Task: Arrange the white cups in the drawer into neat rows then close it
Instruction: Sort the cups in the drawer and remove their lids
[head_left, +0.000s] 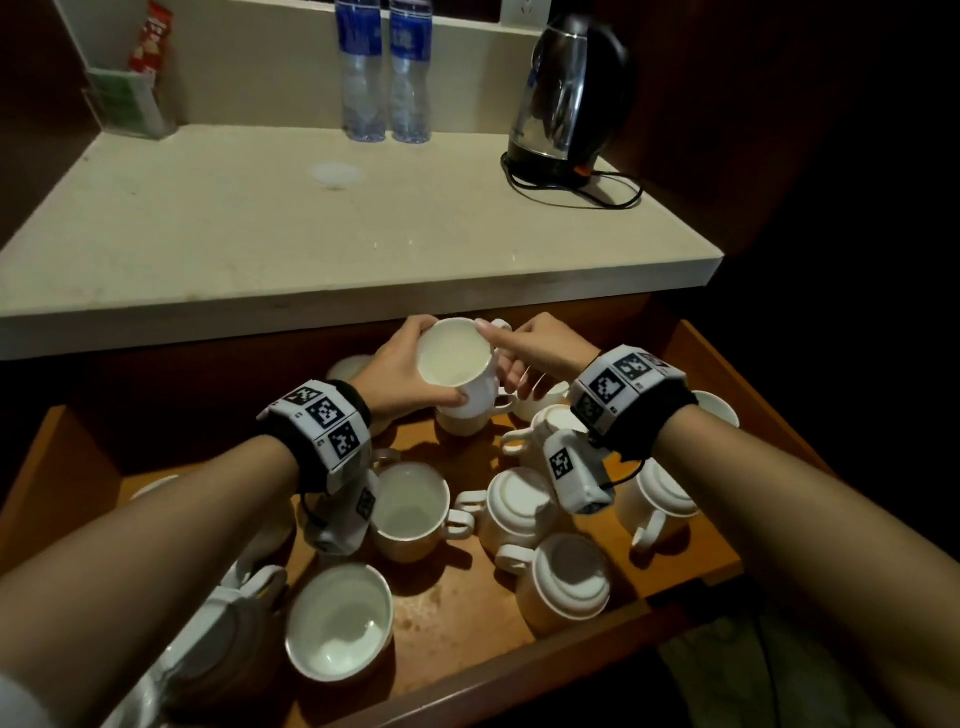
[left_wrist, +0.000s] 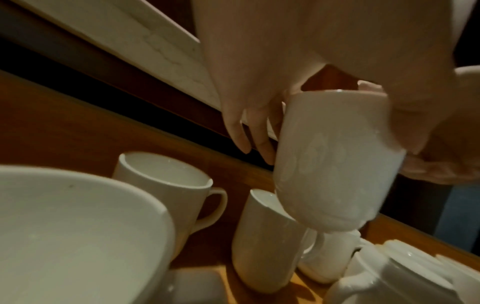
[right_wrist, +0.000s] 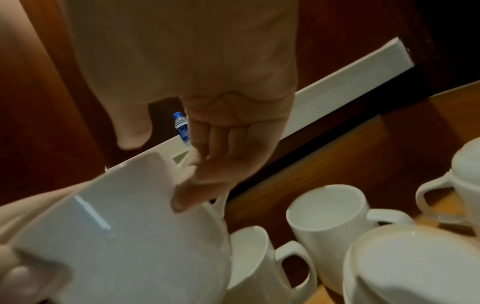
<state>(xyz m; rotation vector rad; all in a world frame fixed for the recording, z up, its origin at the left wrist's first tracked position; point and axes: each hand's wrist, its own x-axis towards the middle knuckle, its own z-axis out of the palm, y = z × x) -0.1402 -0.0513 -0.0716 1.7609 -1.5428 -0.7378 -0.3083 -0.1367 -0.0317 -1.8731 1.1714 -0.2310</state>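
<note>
Over the open wooden drawer (head_left: 691, 353), w/ both hands we hold one white ceramic cup (head_left: 457, 364) aloft: left hand (head_left: 395, 364) wraps its body, right hand (head_left: 540, 353) pinches rim, prob. to place it; other cups below unsorted.

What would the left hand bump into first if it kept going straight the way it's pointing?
Probably the dark back of the drawer recess under the countertop: the left hand, gripping the raised cup, points there. Depth is hard to judge.

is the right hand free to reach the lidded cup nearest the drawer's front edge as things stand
Probably not yet: the right hand and left hand both hold a raised cup. The lidded cup itself stands unobstructed.
</note>
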